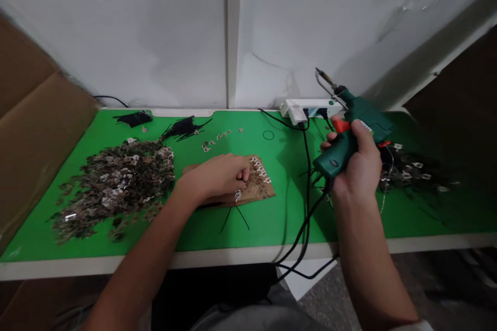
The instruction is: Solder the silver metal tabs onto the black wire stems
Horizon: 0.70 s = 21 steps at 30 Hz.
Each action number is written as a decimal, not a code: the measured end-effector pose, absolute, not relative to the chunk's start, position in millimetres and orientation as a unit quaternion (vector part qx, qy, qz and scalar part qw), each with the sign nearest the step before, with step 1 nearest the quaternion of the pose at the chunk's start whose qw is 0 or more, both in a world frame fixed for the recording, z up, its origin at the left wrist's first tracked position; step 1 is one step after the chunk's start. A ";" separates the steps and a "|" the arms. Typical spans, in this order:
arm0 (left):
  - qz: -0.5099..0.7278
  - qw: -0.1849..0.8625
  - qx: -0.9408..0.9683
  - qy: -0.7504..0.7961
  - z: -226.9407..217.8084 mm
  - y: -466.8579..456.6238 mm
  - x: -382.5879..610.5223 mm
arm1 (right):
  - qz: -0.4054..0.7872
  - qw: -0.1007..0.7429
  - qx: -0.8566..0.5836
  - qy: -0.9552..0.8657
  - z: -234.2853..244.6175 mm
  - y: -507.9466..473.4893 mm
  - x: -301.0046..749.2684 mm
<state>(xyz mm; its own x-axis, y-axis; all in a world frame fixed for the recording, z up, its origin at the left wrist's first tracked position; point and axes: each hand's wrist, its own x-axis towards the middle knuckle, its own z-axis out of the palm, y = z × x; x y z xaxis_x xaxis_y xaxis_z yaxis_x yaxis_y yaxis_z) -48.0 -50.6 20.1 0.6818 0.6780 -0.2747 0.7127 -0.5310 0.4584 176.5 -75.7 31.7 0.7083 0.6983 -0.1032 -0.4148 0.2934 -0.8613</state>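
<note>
Both hands mid-soldering: right hand (pixel 359 165) grips soldering gun (pixel 368 120) right of board (pixel 261 191); left hand (pixel 217 176) curled on board, grasp unclear; tip must descend.

The right hand (pixel 359 163) gripped a green soldering gun (pixel 349 132), tip raised toward the wall. The left hand (pixel 217 176) rested on a brown board (pixel 260 191) mid-table, fingers at small metal clips (pixel 261 169). A heap of parts (pixel 116 181) lay near the table's (pixel 272 217) left edge.
</note>
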 end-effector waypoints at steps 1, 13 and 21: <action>-0.021 0.270 0.879 0.393 19.5 -50.8 -48.1 | 0.353 0.790 -0.479 -0.148 31.4 -75.7 176.8; 0.072 0.283 0.888 0.356 7.6 -45.0 -40.8 | 0.371 0.780 -0.466 -0.192 26.0 -78.8 168.1; 0.318 0.245 0.864 0.302 14.4 -55.4 -29.3 | 0.404 0.698 -0.496 -0.321 19.7 -87.1 151.3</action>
<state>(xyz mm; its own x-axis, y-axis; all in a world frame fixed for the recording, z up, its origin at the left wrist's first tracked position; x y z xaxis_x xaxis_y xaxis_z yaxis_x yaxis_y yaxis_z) -29.3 -55.4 14.4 0.6150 0.6786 0.4016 0.3664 -0.6970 0.6164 151.3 -87.1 19.7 0.4673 0.8828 0.0481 -0.2452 0.1817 -0.9523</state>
